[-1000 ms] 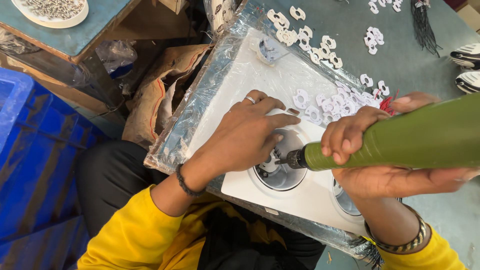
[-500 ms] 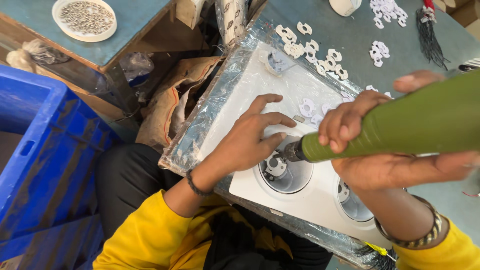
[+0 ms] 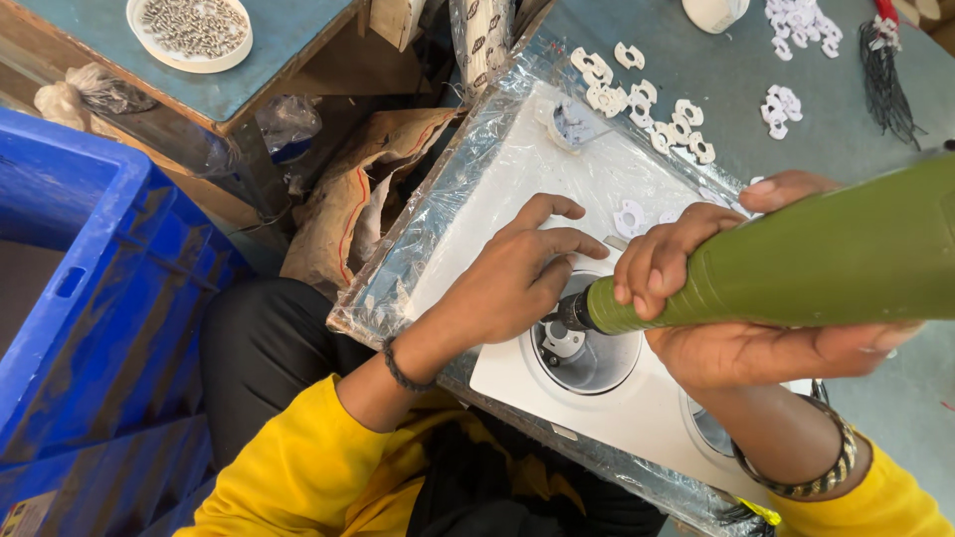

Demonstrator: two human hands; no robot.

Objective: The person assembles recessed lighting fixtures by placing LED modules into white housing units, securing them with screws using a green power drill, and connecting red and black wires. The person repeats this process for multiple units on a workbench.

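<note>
A white plastic panel [image 3: 517,169] wrapped in clear film lies across my lap and the table edge. It has round recessed holes [image 3: 597,363]. My right hand [image 3: 736,318] grips a green electric screwdriver [image 3: 796,264], its tip pointing left into the nearer hole. My left hand [image 3: 517,278] rests on the panel at the hole's rim, fingers pinched close to the driver tip, steadying a small white part [image 3: 565,343] inside. Whether it holds anything is hidden.
Small white plastic clips [image 3: 637,94] lie scattered on the grey table [image 3: 736,70]. A white dish of screws [image 3: 191,30] sits on a blue-topped bench at upper left. A blue crate [image 3: 90,298] stands at my left, a brown sack [image 3: 348,199] beside it.
The view has shifted, so the panel and hands sit further right and lower. Both hands keep their grip and the driver tip stays at the same hole.
</note>
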